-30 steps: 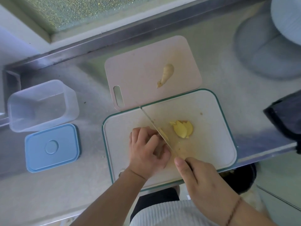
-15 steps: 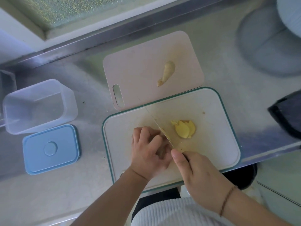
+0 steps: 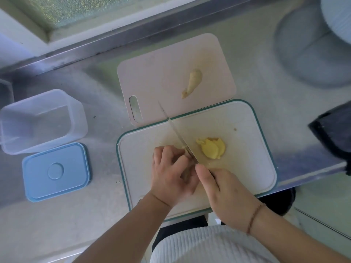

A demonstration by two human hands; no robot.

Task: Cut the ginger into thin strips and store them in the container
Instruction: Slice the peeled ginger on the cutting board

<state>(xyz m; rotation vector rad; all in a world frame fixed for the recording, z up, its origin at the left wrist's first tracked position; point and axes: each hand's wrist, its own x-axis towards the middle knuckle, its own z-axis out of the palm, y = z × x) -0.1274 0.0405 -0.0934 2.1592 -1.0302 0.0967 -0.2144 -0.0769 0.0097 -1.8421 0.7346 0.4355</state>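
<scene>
Ginger slices (image 3: 211,148) lie on the green-rimmed board (image 3: 252,168); the left hand (image 3: 171,171) pins another piece while the right hand (image 3: 226,188) grips the knife (image 3: 176,132), mid-slicing. Strips come next; container (image 3: 40,120) waits.

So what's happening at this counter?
A person is slicing ginger on the white cutting board. The right hand holds the knife, and the left hand steadies the piece being cut. Finished slices lie beside the blade. Another ginger piece waits on the pink board. The container is open, its blue lid alongside.
</scene>
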